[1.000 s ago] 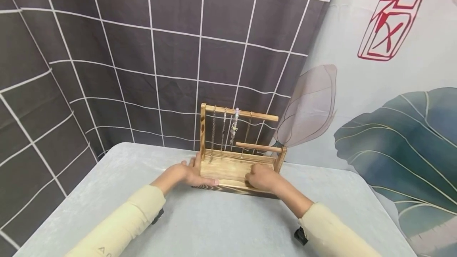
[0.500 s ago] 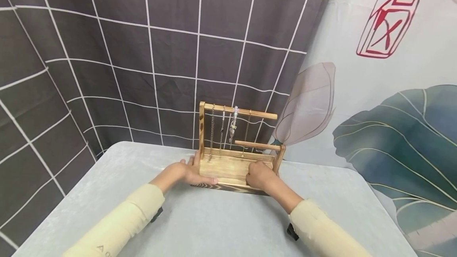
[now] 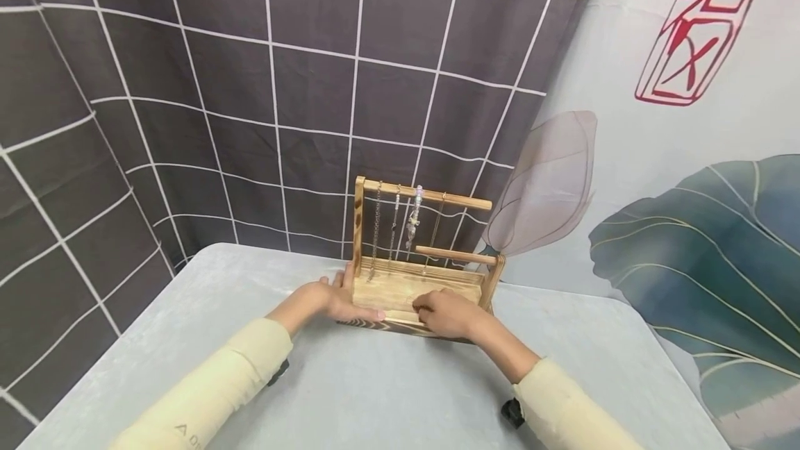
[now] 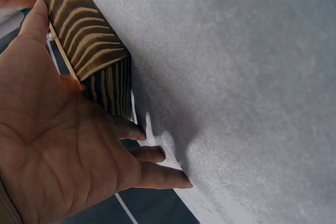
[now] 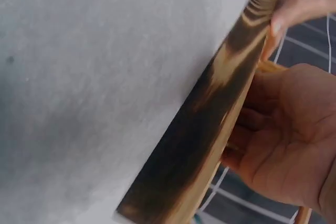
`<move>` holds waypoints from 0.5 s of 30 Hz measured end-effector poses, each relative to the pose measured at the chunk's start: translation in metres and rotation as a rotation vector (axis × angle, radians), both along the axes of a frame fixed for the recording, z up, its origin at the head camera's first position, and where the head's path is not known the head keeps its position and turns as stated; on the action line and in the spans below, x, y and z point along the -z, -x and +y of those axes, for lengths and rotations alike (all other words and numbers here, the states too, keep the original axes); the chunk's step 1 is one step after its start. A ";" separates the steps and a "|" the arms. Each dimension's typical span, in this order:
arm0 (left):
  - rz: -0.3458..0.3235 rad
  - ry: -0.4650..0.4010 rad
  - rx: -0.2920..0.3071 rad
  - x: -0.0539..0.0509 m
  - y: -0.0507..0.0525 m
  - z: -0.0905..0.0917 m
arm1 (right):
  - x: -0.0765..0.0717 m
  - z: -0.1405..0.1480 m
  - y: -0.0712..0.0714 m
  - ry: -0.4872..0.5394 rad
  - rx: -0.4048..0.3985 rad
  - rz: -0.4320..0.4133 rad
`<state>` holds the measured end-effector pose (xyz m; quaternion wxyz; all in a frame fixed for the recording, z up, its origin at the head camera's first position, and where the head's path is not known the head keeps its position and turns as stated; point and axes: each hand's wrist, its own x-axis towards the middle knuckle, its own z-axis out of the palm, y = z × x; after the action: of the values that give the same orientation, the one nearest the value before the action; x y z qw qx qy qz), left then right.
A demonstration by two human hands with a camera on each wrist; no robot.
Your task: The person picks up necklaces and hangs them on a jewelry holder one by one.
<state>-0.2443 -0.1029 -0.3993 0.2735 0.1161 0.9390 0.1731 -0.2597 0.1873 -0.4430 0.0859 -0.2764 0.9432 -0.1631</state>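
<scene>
A wooden jewelry stand [image 3: 387, 290] with a shallow tray base stands on the cloth-covered table. My left hand [image 3: 334, 299] rests against its left end, the thumb lying along the front rim and the other fingers spread straight beside and behind the corner, as the left wrist view shows. Over the tray is my right hand [image 3: 446, 312], its fingers bent down inside behind the front rim [image 5: 210, 114]. Whether its fingertips pinch something small cannot be made out. From the upper bar [image 3: 462, 198] hang a silver chain necklace [image 3: 376, 228], a beaded strand [image 3: 394, 228], a pastel beaded bracelet [image 3: 414, 217] and a thin chain [image 3: 436, 224].
A shorter, lower bar [image 3: 456, 254] crosses the right side of the stand. The pale grey cloth [image 3: 387, 394] covers the table. Behind hangs a dark curtain with white grid lines [image 3: 312, 89]; a leaf-printed cloth [image 3: 700, 242] hangs at the right.
My right hand has shifted left along the tray from its right part, its fist loosening and the fingers reaching out more. The left hand stays at the stand's left end.
</scene>
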 end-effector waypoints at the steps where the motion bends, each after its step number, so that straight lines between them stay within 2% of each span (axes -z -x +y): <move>1: 0.007 0.005 0.005 0.001 0.001 0.001 | -0.008 0.000 -0.004 0.029 0.023 0.006; 4: 0.014 0.006 0.008 0.002 0.004 0.002 | -0.038 -0.004 -0.020 0.088 0.111 0.035; 6: 0.018 0.006 0.009 0.001 0.006 0.002 | -0.041 -0.003 -0.016 0.074 0.129 0.095; 8: 0.013 0.004 0.005 0.001 0.006 0.001 | -0.020 0.007 0.003 0.042 0.095 0.170; 12: 0.007 0.003 0.005 0.001 0.004 0.001 | 0.030 0.025 0.041 -0.016 0.053 0.237; 13: 0.004 0.001 0.003 0.001 0.003 0.001 | 0.040 0.028 0.048 -0.021 0.049 0.245; 15: -0.004 0.001 -0.001 0.000 0.001 0.001 | 0.047 0.029 0.051 -0.030 0.059 0.245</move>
<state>-0.2455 -0.1019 -0.3997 0.2754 0.1152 0.9386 0.1730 -0.3106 0.2162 -0.4901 -0.0309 -0.2652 0.9567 -0.1161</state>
